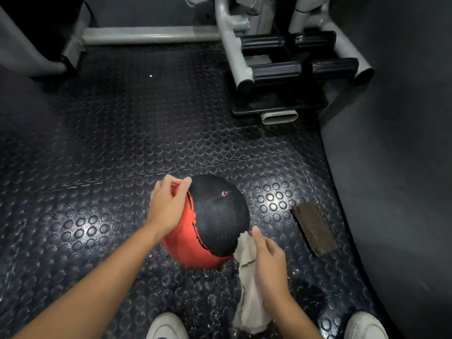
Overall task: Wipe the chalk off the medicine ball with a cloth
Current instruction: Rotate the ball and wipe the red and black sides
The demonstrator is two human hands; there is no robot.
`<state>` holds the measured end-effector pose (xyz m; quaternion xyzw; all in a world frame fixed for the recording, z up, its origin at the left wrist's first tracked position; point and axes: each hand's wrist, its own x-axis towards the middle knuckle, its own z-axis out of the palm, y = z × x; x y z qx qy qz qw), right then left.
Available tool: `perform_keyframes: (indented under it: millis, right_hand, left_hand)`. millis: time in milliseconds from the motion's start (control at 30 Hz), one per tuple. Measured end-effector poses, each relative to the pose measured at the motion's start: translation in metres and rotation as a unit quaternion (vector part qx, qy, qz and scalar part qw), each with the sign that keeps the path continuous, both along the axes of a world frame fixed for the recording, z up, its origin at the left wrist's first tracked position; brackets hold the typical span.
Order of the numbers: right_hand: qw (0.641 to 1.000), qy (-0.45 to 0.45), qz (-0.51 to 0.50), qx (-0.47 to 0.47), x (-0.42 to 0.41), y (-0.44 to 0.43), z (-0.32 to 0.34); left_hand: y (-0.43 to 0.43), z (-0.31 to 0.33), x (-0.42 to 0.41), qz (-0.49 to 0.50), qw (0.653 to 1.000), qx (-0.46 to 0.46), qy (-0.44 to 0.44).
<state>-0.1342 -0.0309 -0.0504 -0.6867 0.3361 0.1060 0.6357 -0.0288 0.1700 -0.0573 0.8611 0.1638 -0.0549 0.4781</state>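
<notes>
A red and black medicine ball (212,221) sits on the studded rubber floor in the lower middle of the head view. My left hand (167,206) lies on the ball's upper left side, its fingers curled over the red part. My right hand (267,259) holds a whitish cloth (248,287) against the ball's lower right edge. The rest of the cloth hangs down under my palm toward the floor.
A folded brown cloth (315,228) lies on the floor right of the ball. A grey gym machine frame with black foot pads (288,67) stands at the back. A dark padded surface (396,167) fills the right side. My white shoes (166,326) show at the bottom edge.
</notes>
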Motion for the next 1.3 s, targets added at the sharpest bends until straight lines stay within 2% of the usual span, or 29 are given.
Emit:
perform_keyframes:
  millis: [133,267,433,600,667,733,800,900,1000,1067,1100,1167,1233,1300]
  right_hand:
    - [0.995,0.056,0.061,-0.06,0.03,-0.009,0.001]
    - [0.986,0.089,0.125,-0.066,0.032,-0.015,0.004]
    - [0.969,0.142,0.2,-0.009,0.012,-0.015,-0.002]
    - [0.941,0.178,0.28,0.066,0.008,-0.037,0.015]
    - [0.94,0.172,0.263,0.133,0.011,-0.053,0.02]
    - [0.945,0.161,0.223,0.179,0.014,-0.067,0.022]
    - [0.953,0.152,0.174,0.194,0.017,-0.074,0.018]
    - [0.973,0.096,0.078,0.196,0.02,-0.073,0.012]
    - [0.992,0.004,0.041,0.123,0.027,-0.06,0.021]
    - [0.992,-0.097,0.079,-0.028,0.038,-0.042,0.03]
    - [0.974,-0.148,0.124,-0.12,0.044,-0.03,0.033]
    - [0.926,-0.199,0.231,-0.225,0.053,-0.005,0.033]
    - [0.881,-0.23,0.313,-0.269,0.056,0.012,0.018]
    - [0.871,-0.258,0.311,-0.279,0.063,0.021,0.01]
  left_hand:
    - [-0.012,0.004,-0.01,0.008,0.999,0.047,0.01]
    - [-0.002,-0.002,-0.024,0.023,0.999,0.025,0.002]
    - [0.022,-0.015,-0.054,0.002,0.999,-0.021,-0.049]
    - [0.055,-0.025,-0.072,-0.104,0.991,-0.036,-0.074]
    - [0.061,-0.023,-0.073,-0.117,0.99,-0.012,-0.075]
    - [0.061,-0.019,-0.072,-0.086,0.993,0.008,-0.085]
    - [0.055,-0.011,-0.067,-0.058,0.994,0.016,-0.093]
    - [0.044,-0.002,-0.057,-0.073,0.994,0.027,-0.08]
    - [0.03,0.005,-0.049,-0.132,0.986,0.085,-0.057]
    - [0.018,0.009,-0.044,-0.162,0.977,0.134,-0.049]
    - [0.012,0.01,-0.042,-0.171,0.971,0.159,-0.047]
    - [-0.001,0.012,-0.039,-0.183,0.96,0.209,-0.042]
    - [-0.01,0.011,-0.039,-0.188,0.95,0.245,-0.036]
    - [-0.011,0.01,-0.04,-0.187,0.947,0.257,-0.035]
